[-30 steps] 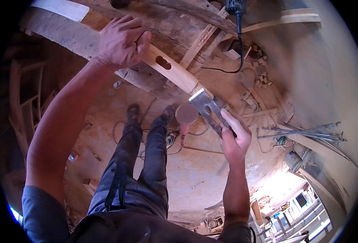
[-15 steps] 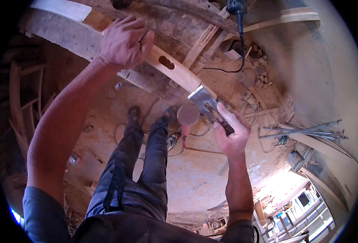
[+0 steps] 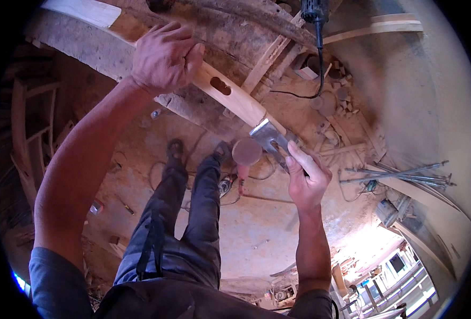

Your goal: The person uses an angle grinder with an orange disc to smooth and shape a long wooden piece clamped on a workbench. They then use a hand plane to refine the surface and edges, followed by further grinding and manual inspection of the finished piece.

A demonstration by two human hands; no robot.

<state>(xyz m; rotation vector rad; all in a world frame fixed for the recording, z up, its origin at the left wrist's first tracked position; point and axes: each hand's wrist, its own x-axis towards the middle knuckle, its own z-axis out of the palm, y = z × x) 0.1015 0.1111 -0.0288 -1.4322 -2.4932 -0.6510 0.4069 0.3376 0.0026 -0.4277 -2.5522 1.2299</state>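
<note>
A long pale wooden piece (image 3: pixel 238 102) with a dark oblong slot cut in it lies slantwise over the rough workbench (image 3: pixel 86 50). My left hand (image 3: pixel 166 59) is closed around its middle part, thumb toward the slot. In my right hand (image 3: pixel 310 178) is a flat metal plane iron (image 3: pixel 267 135) with a slot, pinched between thumb and fingers. Its wide bright edge rests at the right end of the wood, near a dark line across it. Part of the blade is hidden by my fingers.
Below the bench a round sanding disc on a red-handled tool (image 3: pixel 246 152) sits near my feet. A corded power tool (image 3: pixel 314 11) shows at the top. Wood offcuts (image 3: pixel 344 94) and long metal bars (image 3: pixel 416 174) lie at the right. A wooden frame (image 3: pixel 30 133) stands left.
The plane iron has tilted, so its face looks brighter and its slot shows more. My right hand has shifted slightly right with it. My left hand stays on the wood.
</note>
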